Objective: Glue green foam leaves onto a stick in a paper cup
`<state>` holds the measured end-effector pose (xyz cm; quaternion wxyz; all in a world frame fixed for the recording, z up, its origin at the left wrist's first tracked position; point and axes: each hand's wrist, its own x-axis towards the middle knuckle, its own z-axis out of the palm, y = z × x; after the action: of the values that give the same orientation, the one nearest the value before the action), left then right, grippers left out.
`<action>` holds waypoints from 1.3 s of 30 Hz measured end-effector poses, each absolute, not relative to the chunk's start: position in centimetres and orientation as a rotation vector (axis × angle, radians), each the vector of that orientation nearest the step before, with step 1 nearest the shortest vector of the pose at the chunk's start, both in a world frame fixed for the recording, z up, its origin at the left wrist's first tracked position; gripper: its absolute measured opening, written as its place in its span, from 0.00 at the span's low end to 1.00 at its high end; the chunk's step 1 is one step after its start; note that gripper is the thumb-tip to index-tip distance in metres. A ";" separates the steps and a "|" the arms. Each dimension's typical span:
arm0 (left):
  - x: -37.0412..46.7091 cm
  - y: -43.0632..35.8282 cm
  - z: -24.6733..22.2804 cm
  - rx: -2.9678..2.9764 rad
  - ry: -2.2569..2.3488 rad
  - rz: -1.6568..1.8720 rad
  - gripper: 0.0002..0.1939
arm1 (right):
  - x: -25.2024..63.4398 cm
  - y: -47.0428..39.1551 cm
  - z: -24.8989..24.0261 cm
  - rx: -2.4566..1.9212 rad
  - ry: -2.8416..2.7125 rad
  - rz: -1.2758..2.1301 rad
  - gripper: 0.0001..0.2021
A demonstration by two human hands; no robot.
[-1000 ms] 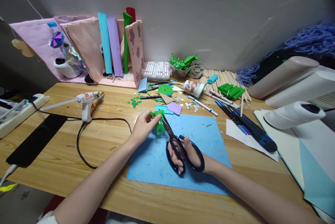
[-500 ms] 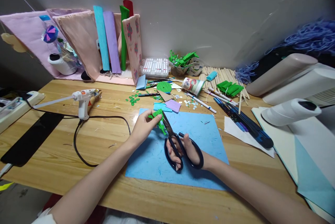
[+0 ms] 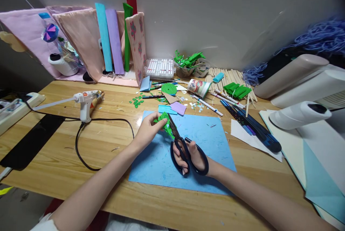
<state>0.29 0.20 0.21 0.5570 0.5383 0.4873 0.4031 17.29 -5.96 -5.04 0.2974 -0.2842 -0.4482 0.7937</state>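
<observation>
My left hand pinches a small piece of green crepe paper between thumb and fingers, above the top edge of a blue sheet. Its lower edge looks cut into strips. In my right hand is a pair of black-handled scissors, with fingers and thumb through the loops. The blades point up and away from me and lie against the right side of the green paper. Just beyond my left hand are light-blue and purple paper pieces and a round green disc.
A white glue gun with its black cord and a dark phone lie left. Small green leaf shapes, a printed paper cup and wooden sticks are behind the sheet. A black pen case lies right.
The scissors have shifted slightly right and their handles stand a little closer together. The green paper has tilted a bit, its lower end further right.
</observation>
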 end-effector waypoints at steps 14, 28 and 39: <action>0.0 0.2 0.4 1.322 1.175 1.011 0.10 | 17.5 -5.9 -4.9 -0.712 -1.290 2.086 0.35; -0.1 0.1 0.5 1.387 1.123 0.899 0.10 | 17.5 -6.1 -4.6 -0.712 -1.299 2.070 0.37; -0.3 0.3 0.8 1.385 1.132 1.002 0.13 | 17.7 -6.0 -5.1 -0.691 -1.332 2.074 0.35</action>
<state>-0.33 0.31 0.76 0.5189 0.5775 0.4718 0.4178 17.71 -6.02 -5.07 0.2868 -0.2587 -0.4984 0.7761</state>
